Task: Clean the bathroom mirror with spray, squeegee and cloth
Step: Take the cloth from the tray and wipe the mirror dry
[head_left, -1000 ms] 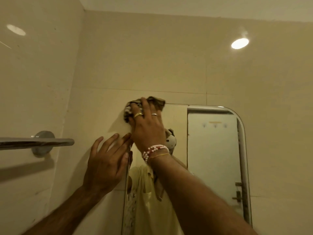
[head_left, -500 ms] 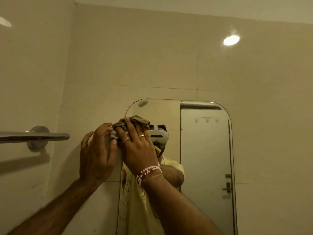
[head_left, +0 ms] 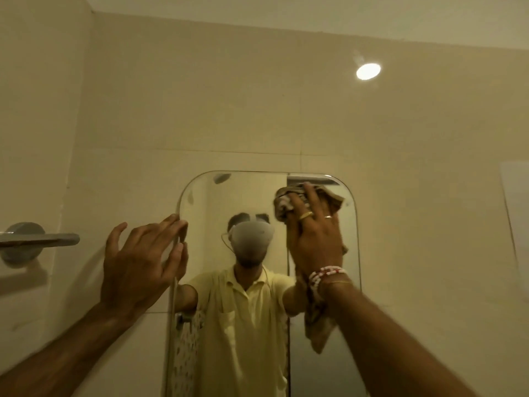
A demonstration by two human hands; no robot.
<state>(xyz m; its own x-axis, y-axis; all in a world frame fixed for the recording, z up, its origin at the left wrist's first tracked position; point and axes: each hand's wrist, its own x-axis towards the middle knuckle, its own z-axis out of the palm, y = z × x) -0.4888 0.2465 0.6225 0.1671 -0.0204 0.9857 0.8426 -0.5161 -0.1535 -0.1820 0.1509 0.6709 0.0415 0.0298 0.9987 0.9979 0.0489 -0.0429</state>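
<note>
The mirror (head_left: 246,196) with rounded top corners hangs on the beige tiled wall. My right hand (head_left: 315,239) presses a brownish patterned cloth (head_left: 286,200) flat against the glass near the mirror's upper right corner; part of the cloth hangs down below my wrist. My left hand (head_left: 140,259) is spread, fingertips resting at the mirror's left edge, holding nothing. The glass reflects a person in a yellow shirt. No spray bottle or squeegee is in view.
A chrome towel bar (head_left: 37,240) sticks out from the left wall at hand height. A round ceiling light's reflection (head_left: 368,71) glows on the tiles upper right. A pale sheet (head_left: 515,224) is on the wall at the far right.
My right hand has swept the cloth from the mirror's left edge across to its upper right. My left hand has opened and stayed at the left edge.
</note>
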